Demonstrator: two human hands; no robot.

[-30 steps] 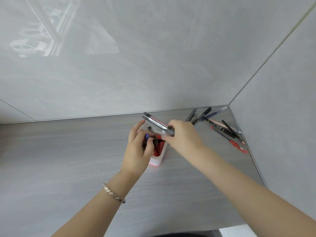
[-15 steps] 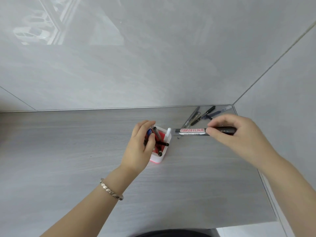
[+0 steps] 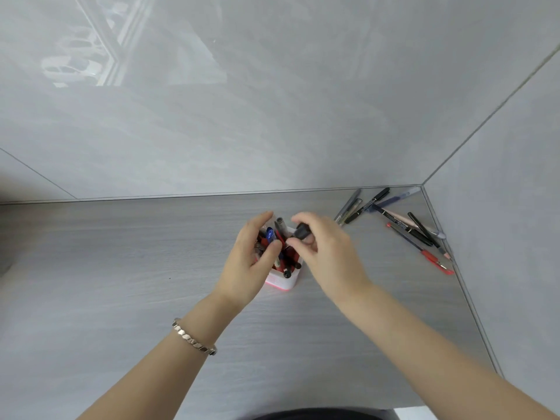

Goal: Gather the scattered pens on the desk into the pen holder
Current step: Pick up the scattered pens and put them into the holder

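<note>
A grey wood-grain laminate worktop [image 3: 121,298] runs into a corner where two glossy pale grey tiled walls meet. The back wall [image 3: 272,101] carries a faint reflection of a window frame [image 3: 100,50] at upper left, with soft daylight on it. The side wall [image 3: 509,177] rises at right, crossed by a thin grout line [image 3: 485,122].

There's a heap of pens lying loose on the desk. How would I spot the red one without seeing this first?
Look to the far right corner of the grey desk, where the two walls meet; a loose heap of pens lies there. The red pen lies at the near edge of that heap, closest to the right-hand wall. It is the only one with a red grip and tip; its neighbours are black, grey, blue or pinkish.
</note>
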